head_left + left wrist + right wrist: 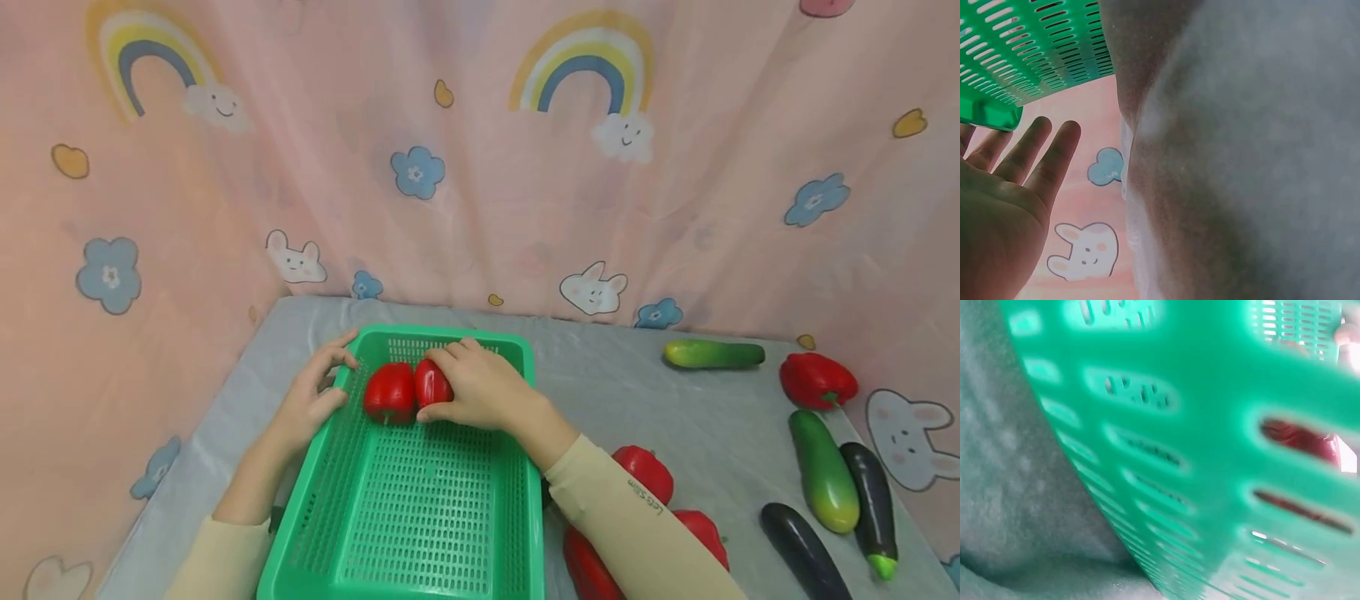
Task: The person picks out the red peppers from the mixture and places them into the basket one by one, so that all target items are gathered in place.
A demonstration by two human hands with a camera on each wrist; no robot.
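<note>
Our right hand [480, 385] grips a red bell pepper [431, 382] | left hand [309, 402], fingers loose, touches green basket [423, 517] | second bell pepper [388, 392] just left of ours

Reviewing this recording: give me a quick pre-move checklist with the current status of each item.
1. Right hand has hold of a red pepper: ok, thumb and fingers grip it.
2. Gripped pepper within the walls of the green basket: ok, beside a second red pepper.
3. Gripped pepper bearing on the basket floor: cannot tell, its underside is hidden.
4. Left hand at the basket's left rim: ok, though how firmly it steadies it cannot be told.
5. Every red pepper in the basket: not ok, others lie on the table to the right.
</note>
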